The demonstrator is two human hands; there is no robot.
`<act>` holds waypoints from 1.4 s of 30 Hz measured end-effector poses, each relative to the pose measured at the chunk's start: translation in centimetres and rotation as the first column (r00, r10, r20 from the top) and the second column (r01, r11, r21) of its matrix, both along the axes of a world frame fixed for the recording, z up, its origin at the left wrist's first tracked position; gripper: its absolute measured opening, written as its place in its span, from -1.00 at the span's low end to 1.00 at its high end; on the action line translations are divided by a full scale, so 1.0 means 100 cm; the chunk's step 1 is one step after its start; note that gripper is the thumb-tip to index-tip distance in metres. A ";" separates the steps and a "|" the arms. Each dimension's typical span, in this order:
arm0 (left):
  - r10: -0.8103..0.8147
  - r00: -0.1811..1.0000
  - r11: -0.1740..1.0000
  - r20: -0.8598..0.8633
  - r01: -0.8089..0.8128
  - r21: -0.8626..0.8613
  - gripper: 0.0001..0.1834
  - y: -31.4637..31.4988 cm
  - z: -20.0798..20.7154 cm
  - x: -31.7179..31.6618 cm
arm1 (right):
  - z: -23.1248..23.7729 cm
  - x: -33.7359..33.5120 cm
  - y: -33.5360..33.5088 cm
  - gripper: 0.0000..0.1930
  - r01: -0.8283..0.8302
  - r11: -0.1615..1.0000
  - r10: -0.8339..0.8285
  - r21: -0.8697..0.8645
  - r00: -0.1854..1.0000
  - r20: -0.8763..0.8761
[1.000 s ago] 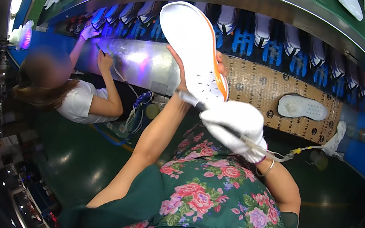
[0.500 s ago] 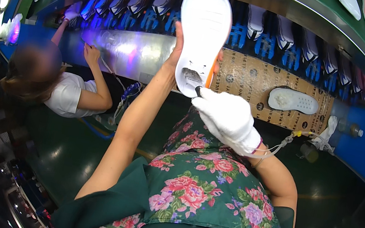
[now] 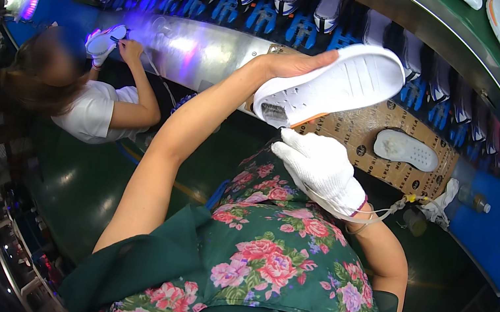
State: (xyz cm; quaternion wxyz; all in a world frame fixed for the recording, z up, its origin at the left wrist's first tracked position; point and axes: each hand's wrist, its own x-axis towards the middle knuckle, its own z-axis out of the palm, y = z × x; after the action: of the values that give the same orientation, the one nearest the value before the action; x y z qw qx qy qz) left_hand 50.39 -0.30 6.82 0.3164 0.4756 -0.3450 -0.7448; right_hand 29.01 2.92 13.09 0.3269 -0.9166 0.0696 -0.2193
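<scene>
My bare left hand [image 3: 296,64] grips a white shoe sole [image 3: 358,80] by its edge, thumb lying over the upper face. The sole is tilted, with its wider end up to the right. A dark smeared patch and small holes show at its lower left end, and an orange strip runs along the lower edge. Just below that end is my right hand [image 3: 321,172] in a white knit glove, fingers pinched together. A small dark tip shows at its fingertips, mostly hidden, so its kind cannot be made out. A thin cord loops at this wrist.
A second sole [image 3: 406,150] lies on the printed cardboard [image 3: 363,122] at right. Behind it runs a row of shoes on blue holders [image 3: 302,30]. At left a co-worker [image 3: 104,110] holds another sole. A small bottle [image 3: 481,203] and a white cloth [image 3: 442,202] are at far right.
My left hand has turned the sole from upright to a rightward slant and shifted its grip to the edge. My right hand is slightly lower. The co-worker now holds a sole up.
</scene>
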 end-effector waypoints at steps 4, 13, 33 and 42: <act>-0.248 0.919 0.966 0.305 0.258 0.009 0.03 -0.006 0.016 0.002 | 0.000 -0.002 -0.012 -0.70 -0.028 0.971 -0.016 0.236 0.983 0.181; 0.009 0.934 0.921 -0.358 -0.148 -0.362 0.01 -0.062 0.061 0.022 | 0.019 -0.020 -0.030 -0.85 0.158 0.187 -0.452 0.970 0.890 -0.058; 0.278 0.392 0.846 -0.877 -0.532 0.030 -0.07 0.039 0.066 -0.032 | 0.044 -0.002 -0.053 -0.78 -0.170 0.138 -0.752 0.976 0.623 0.215; 0.414 0.119 0.826 -0.902 -0.465 0.317 0.07 0.059 0.024 -0.097 | 0.067 -0.016 -0.054 -0.77 0.491 0.817 -0.577 0.303 0.720 0.386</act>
State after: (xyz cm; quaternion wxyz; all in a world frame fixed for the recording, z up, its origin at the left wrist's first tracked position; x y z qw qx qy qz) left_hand 40.70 5.55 9.18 0.6710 0.0072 0.0539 -0.7394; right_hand 27.39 -2.47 19.84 0.3372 -0.7446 0.2715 -0.5081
